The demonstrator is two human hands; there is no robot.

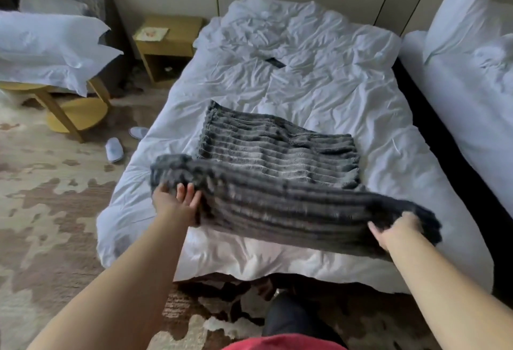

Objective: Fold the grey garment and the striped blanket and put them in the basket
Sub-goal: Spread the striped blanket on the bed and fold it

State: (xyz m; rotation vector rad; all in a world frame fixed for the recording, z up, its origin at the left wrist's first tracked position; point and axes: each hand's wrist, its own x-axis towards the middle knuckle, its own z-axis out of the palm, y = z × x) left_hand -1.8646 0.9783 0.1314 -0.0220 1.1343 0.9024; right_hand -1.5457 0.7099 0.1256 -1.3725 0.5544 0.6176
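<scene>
The grey striped blanket [277, 160] lies partly folded on the white bed [319, 85]. Its near edge is lifted off the duvet and stretched between my two hands. My left hand [177, 202] grips the left corner, fingers under the fabric. My right hand [397, 230] grips the right corner, thumb on top. The far part of the blanket rests flat on the bed. No grey garment and no basket are in view.
A small dark object [274, 63] lies on the duvet further up the bed. A second bed [472, 99] with pillows stands to the right. To the left are a wooden bedside table [166, 41], a round wooden table [69, 110] with pillows, and two white slippers [114, 149] on the patterned carpet.
</scene>
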